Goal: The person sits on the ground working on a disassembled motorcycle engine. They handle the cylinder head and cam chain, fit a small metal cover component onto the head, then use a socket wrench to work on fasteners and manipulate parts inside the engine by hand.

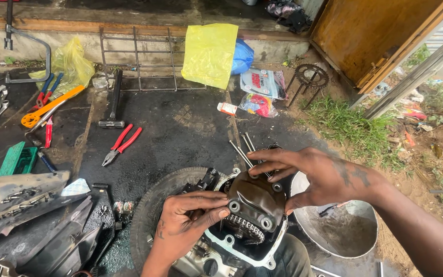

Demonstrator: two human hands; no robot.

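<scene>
I see both hands gripping a dark metal engine cover [255, 200] low in the centre; the left hand [185, 220] pinches its near edge with closed fingers, the right hand [319, 177] clasps its far side from above; the cover sits on the engine block [242, 246], just above a timing chain [244, 228]; long studs [242, 151] rise behind it; red pliers [121, 145] lie well apart on the oily floor [180, 128]; a metal bowl [339, 231] sits just beside the right wrist.

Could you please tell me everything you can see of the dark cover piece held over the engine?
The cover is a domed, dark brown, oily-looking metal casting with round bolt holes at its corners. It sits tilted above the chain. The left hand grips its lower left edge; the right hand holds its top.
</scene>
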